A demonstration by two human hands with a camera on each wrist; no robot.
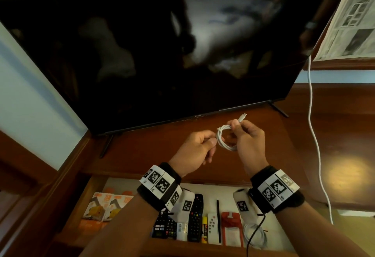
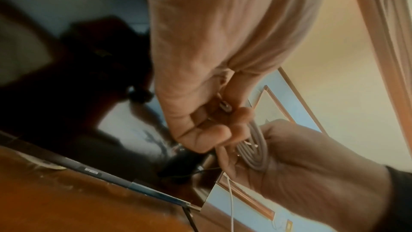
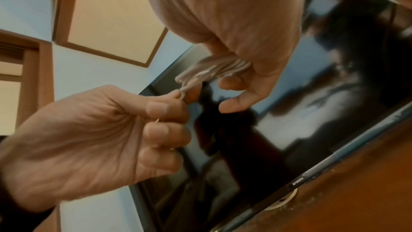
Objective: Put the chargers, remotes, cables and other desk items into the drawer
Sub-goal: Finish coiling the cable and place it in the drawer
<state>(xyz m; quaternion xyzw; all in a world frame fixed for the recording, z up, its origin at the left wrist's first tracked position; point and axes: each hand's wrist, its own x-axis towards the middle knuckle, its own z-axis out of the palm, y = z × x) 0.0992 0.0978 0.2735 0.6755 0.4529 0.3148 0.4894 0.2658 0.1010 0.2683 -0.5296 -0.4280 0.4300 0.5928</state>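
A white cable (image 1: 222,141) wound into a small coil hangs above the wooden desk (image 1: 142,151), between both hands. My right hand (image 1: 236,127) grips the coil's top, and one plug (image 1: 242,117) sticks up past its thumb. My left hand (image 1: 211,142) pinches the coil's left side. In the right wrist view the left hand's fingertips (image 3: 176,94) pinch a thin strand right at the coil (image 3: 218,70). The left wrist view shows the coil (image 2: 254,149) in the right hand's palm. Below the wrists the drawer (image 1: 85,200) stands open.
The drawer holds two black remotes (image 1: 195,218), orange boxes (image 1: 105,206), a red pouch (image 1: 231,226), a pen and another white cable coil (image 1: 257,236). A large dark TV (image 1: 162,54) stands on the desk behind the hands. A white cord (image 1: 312,135) hangs down at the right.
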